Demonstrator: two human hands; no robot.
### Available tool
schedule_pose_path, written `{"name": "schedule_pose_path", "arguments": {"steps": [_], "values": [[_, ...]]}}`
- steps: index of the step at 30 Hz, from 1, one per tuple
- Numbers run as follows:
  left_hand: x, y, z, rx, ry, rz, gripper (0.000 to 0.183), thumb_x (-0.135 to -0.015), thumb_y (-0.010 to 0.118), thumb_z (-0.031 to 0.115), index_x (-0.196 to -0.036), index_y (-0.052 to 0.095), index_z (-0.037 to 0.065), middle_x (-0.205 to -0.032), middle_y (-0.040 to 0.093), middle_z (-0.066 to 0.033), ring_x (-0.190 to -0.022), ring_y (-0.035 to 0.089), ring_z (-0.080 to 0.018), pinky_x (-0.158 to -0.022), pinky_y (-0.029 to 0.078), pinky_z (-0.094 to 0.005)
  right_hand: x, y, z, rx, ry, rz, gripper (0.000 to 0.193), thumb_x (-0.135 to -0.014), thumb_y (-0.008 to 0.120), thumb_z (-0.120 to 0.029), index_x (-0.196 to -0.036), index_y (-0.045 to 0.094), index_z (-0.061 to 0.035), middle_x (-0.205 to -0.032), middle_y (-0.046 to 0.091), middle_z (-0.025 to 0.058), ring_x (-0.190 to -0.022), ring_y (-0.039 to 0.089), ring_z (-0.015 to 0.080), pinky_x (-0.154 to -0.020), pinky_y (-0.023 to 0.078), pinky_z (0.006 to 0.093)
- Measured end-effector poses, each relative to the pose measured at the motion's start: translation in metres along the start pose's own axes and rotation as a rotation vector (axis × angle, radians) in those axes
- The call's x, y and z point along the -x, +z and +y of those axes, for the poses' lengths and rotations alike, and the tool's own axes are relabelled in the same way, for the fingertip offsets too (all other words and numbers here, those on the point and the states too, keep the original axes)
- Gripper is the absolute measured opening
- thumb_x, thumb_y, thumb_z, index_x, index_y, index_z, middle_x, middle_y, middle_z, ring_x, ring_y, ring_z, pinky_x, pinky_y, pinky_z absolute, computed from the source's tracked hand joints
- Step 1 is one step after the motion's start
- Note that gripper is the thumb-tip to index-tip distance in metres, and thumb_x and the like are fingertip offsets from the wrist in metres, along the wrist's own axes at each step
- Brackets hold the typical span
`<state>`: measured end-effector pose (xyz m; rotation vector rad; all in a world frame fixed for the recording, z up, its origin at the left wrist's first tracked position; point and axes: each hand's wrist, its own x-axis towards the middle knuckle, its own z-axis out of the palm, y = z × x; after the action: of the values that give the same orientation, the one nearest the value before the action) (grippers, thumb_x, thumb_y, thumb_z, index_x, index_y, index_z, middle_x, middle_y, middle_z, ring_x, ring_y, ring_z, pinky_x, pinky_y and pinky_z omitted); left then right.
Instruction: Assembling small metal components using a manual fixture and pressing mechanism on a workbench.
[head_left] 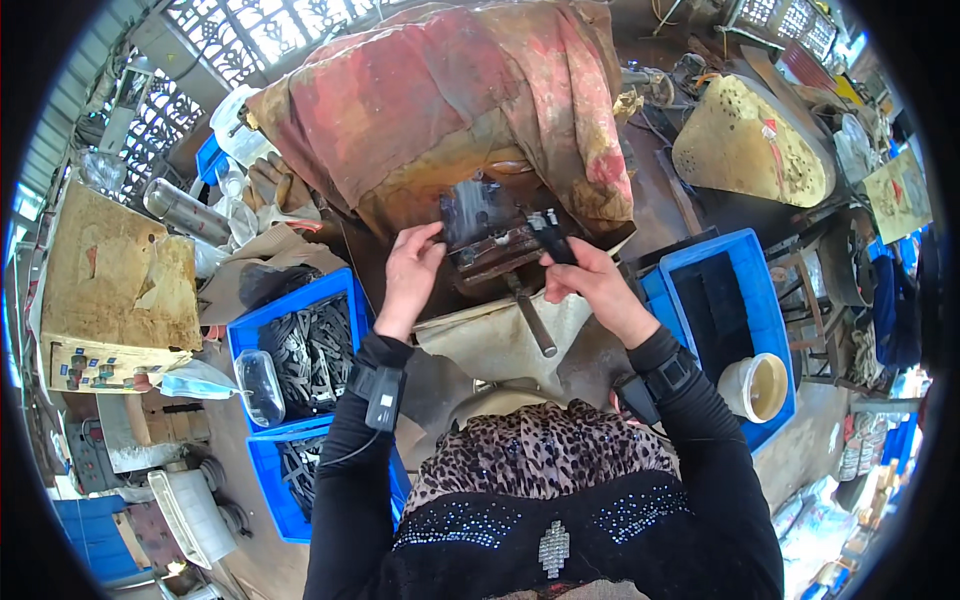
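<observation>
My left hand (410,272) rests with fingers apart against the left side of a dark metal press fixture (492,250) in front of me. My right hand (588,278) is closed around a small black metal part (549,234), holding it at the right edge of the fixture. A metal lever (532,318) sticks out from under the fixture toward me. A stained red and tan cloth (450,100) covers the machine behind the fixture. Both wrists carry black strapped devices.
A blue crate (262,322) of dark metal pieces stands at my left, with a second blue crate (268,480) below it. Another blue crate (760,300) at the right holds black parts and a white bucket (757,386). A cardboard box (120,280) sits far left.
</observation>
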<state>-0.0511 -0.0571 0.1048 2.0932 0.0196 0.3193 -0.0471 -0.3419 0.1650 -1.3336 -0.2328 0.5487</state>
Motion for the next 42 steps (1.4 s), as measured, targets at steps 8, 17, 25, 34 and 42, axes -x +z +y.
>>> {"name": "schedule_pose_path", "arguments": {"steps": [8, 17, 25, 34, 42], "values": [[-0.006, 0.011, -0.056, -0.554, 0.269, -0.235, 0.025, -0.084, 0.059, 0.011, -0.107, 0.067, 0.006, -0.098, 0.066, -0.0184, -0.090, 0.063, -0.0376, -0.079, 0.051, -0.0440, 0.030, -0.023, 0.017, 0.091, 0.101, 0.125, 0.010, -0.087, 0.055, -0.006, -0.095, 0.061, -0.0034, -0.076, 0.056, -0.0018, -0.055, 0.042, 0.0027, -0.049, 0.031, 0.0187], [-0.029, 0.034, -0.098, -0.759, 0.323, -0.460, 0.012, -0.082, 0.060, 0.013, -0.077, 0.067, 0.004, -0.077, 0.065, -0.0223, -0.077, 0.064, -0.0400, -0.069, 0.051, -0.0482, 0.038, -0.018, 0.022, 0.154, 0.216, 0.172, 0.010, -0.090, 0.059, -0.012, -0.097, 0.062, -0.0047, -0.066, 0.042, -0.0090, -0.051, 0.033, 0.0006, -0.045, 0.022, 0.0199], [-0.024, 0.034, -0.085, -0.316, -0.174, -0.410, 0.015, -0.086, 0.060, 0.013, -0.079, 0.067, 0.000, -0.073, 0.067, -0.0188, -0.064, 0.068, -0.0291, -0.061, 0.054, -0.0396, 0.028, -0.033, 0.037, -0.105, 0.251, 0.297, 0.013, -0.091, 0.058, -0.012, -0.101, 0.061, -0.0034, -0.066, 0.046, -0.0063, -0.050, 0.037, 0.0033, -0.045, 0.026, 0.0205], [-0.005, 0.012, 0.058, 0.315, -0.436, -0.297, 0.021, -0.093, 0.061, 0.018, -0.088, 0.067, -0.002, -0.074, 0.068, -0.0050, -0.061, 0.065, -0.0121, -0.058, 0.053, -0.0239, -0.021, -0.020, 0.020, -0.534, 0.155, 0.177, 0.015, -0.094, 0.054, -0.010, -0.107, 0.057, -0.0022, -0.089, 0.060, 0.0082, -0.081, 0.063, 0.0235, -0.075, 0.053, 0.0353], [0.016, 0.056, 0.086, -0.344, 0.143, -0.063, 0.011, -0.083, 0.060, 0.010, -0.082, 0.065, 0.001, -0.071, 0.065, -0.0160, -0.062, 0.065, -0.0299, -0.056, 0.052, -0.0415, -0.063, 0.036, 0.025, -0.747, 0.046, 0.211, 0.013, -0.095, 0.057, -0.009, -0.105, 0.056, -0.0009, -0.102, 0.064, 0.0148, -0.100, 0.065, 0.0283, -0.090, 0.052, 0.0393]]}}
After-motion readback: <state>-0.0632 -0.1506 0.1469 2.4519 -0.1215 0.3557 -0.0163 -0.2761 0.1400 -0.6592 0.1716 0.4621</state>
